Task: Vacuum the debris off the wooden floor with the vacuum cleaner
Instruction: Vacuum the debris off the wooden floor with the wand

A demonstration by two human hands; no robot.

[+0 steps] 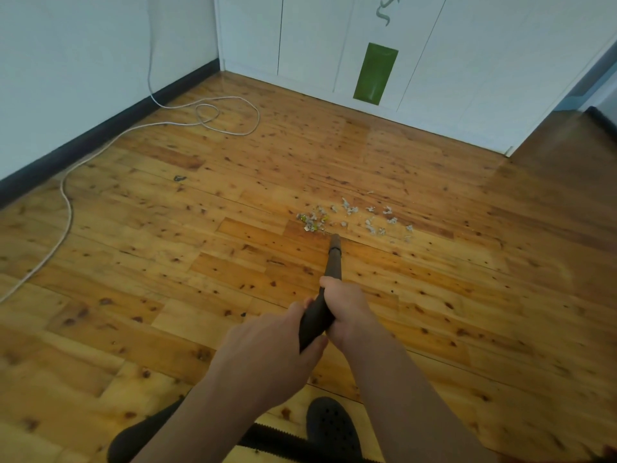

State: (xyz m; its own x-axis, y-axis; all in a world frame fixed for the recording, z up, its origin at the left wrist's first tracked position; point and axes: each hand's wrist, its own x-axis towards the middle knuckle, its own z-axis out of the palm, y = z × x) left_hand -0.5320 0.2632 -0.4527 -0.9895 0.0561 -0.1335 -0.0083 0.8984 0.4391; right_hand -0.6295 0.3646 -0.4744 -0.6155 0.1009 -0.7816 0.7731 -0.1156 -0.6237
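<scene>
Looking down from head height onto a wooden floor (167, 262) of knotty, honey-coloured boards. Gripping a dark vacuum wand (334, 265) with 2 bare hands: right hand (347, 312) further forward, fingers curled round the tube; left hand (267, 342) just behind it, wrapped round the rear end of the tube. Pointing the wand forward and down, nozzle tip at the near edge of the debris (354, 218), touching or just short of it; cannot tell which. Scattered near the middle of the floor: small pale scraps with a few yellow-green bits, in a loose patch beyond the tip and off to its right. Trailing along the left: a white cord (66, 202), looped near a dark skirting board (100, 125). Beyond: white cabinet doors (300, 38) with 1 green panel (375, 73). At the bottom edge: a dark perforated shoe (330, 426) and a black ribbed hose (267, 436).
</scene>
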